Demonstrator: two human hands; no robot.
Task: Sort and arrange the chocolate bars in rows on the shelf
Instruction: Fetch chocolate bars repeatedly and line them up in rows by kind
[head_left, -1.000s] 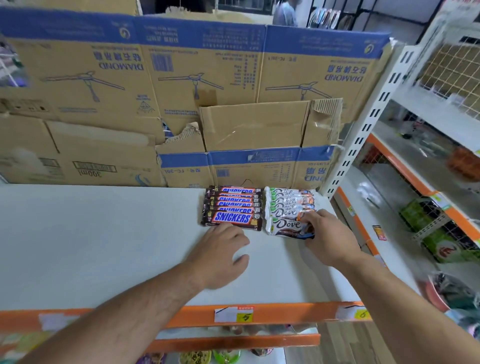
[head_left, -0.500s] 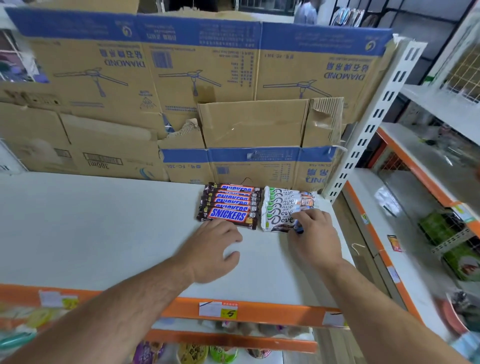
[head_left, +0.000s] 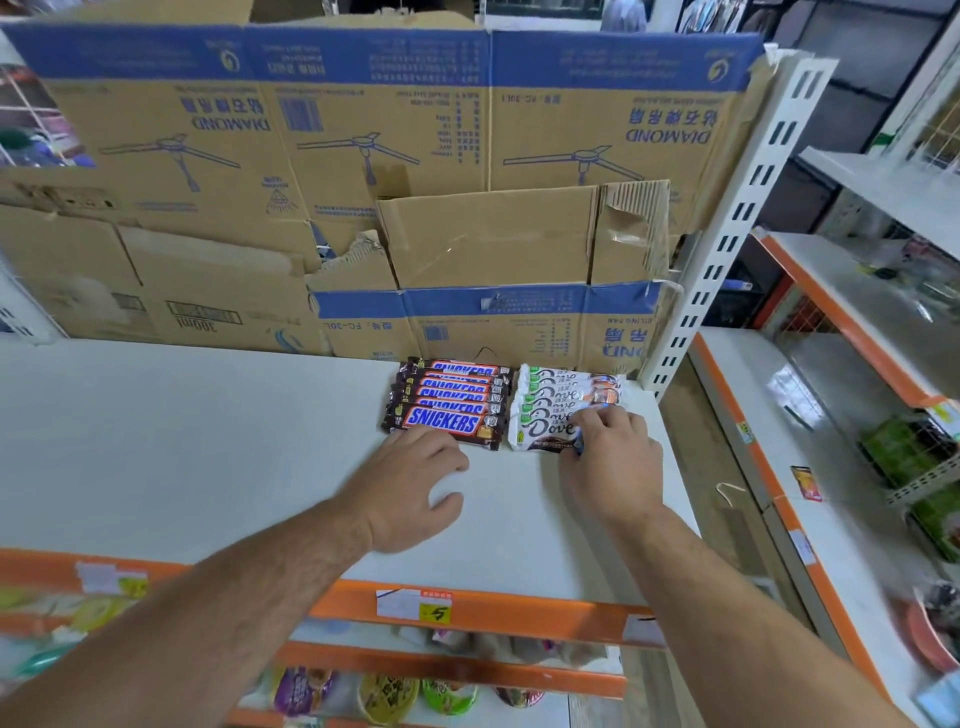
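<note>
On the shelf (head_left: 182, 457), the Snickers row (head_left: 449, 397) and Dove row (head_left: 563, 387) look all but done, left hand (head_left: 415, 483) lying open, right hand (head_left: 613, 462) gripping the front Dove bar (head_left: 540, 430).

I have a single view, the wide-angle head camera. It looks forward and steeply down onto the flat white shelf board (head_left: 208, 467), facing the brown cardboard backing (head_left: 467, 156). It sits close: the left hand (head_left: 415, 483) and right hand (head_left: 613, 467) reach in from the bottom edge, and the white-wrapped Dove chocolate bars (head_left: 550, 428) lie near centre.
</note>
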